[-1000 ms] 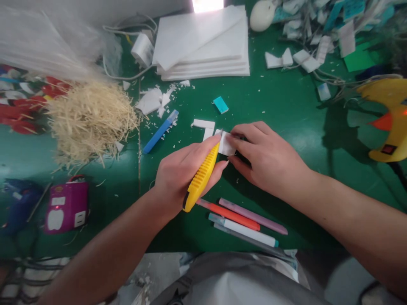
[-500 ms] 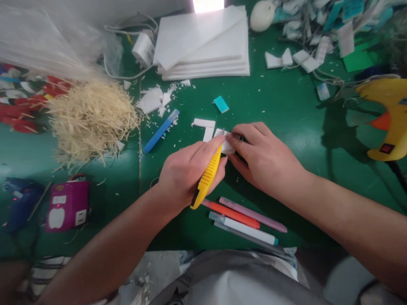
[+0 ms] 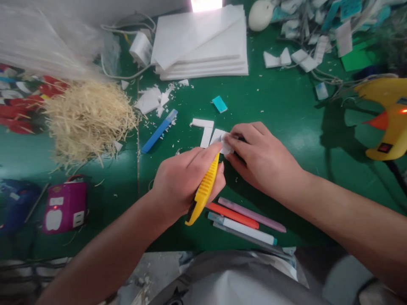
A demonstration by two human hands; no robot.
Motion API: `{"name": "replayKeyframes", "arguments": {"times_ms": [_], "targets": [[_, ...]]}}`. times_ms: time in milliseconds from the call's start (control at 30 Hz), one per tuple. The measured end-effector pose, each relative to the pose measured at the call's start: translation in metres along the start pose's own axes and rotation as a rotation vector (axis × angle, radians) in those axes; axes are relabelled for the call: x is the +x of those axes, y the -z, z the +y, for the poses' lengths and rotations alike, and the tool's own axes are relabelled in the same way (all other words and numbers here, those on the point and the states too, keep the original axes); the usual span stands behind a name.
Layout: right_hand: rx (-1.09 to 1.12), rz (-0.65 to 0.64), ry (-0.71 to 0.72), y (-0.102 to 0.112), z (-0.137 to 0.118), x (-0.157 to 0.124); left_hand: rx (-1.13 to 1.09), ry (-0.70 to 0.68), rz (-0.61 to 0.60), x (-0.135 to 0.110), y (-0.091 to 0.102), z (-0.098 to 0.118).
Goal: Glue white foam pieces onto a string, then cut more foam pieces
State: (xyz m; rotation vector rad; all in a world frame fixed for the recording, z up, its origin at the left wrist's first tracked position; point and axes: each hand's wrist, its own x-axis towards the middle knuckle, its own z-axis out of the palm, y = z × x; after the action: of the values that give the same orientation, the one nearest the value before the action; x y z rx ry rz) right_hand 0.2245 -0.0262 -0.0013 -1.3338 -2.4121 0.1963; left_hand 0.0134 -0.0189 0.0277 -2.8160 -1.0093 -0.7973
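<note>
My left hand (image 3: 187, 178) is closed round a yellow utility knife (image 3: 206, 186), its tip end pointing at a small white foam piece (image 3: 219, 136) on the green table. The blade is mostly hidden by my fingers and the foam. With bent fingers, my right hand (image 3: 254, 148) pinches the right side of that foam piece against the table. Just left of it lies a white foam shape (image 3: 206, 133) like a 7. A small turquoise block (image 3: 219, 104) rests beyond both hands.
Several markers (image 3: 244, 220) lie near the front edge. A blue stick (image 3: 159, 131) and straw heap (image 3: 92, 123) are to the left, with a purple box (image 3: 65, 207) nearer. White foam sheets (image 3: 200, 42) are stacked at the back. A yellow glue gun (image 3: 384, 118) stands right.
My left hand has drawn back slightly toward me and to the left with the utility knife. My right hand stays on the foam piece, and more of that piece shows.
</note>
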Motion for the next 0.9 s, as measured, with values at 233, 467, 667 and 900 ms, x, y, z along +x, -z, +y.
{"name": "replayKeyframes", "arguments": {"times_ms": [233,467,667,900], "targets": [[-0.01,-0.021,-0.011,0.001,0.0,-0.001,0.003,-0.009,0.013,-0.003,0.009,0.002],[0.032,-0.031,-0.034,0.001,0.001,0.0,-0.025,-0.03,0.015,-0.006,0.013,0.004],[0.002,-0.057,-0.017,0.002,0.0,0.001,-0.079,-0.011,-0.036,-0.013,0.019,0.009],[0.015,-0.03,-0.015,0.008,0.005,-0.002,-0.051,0.032,0.106,-0.014,0.019,0.002]]}}
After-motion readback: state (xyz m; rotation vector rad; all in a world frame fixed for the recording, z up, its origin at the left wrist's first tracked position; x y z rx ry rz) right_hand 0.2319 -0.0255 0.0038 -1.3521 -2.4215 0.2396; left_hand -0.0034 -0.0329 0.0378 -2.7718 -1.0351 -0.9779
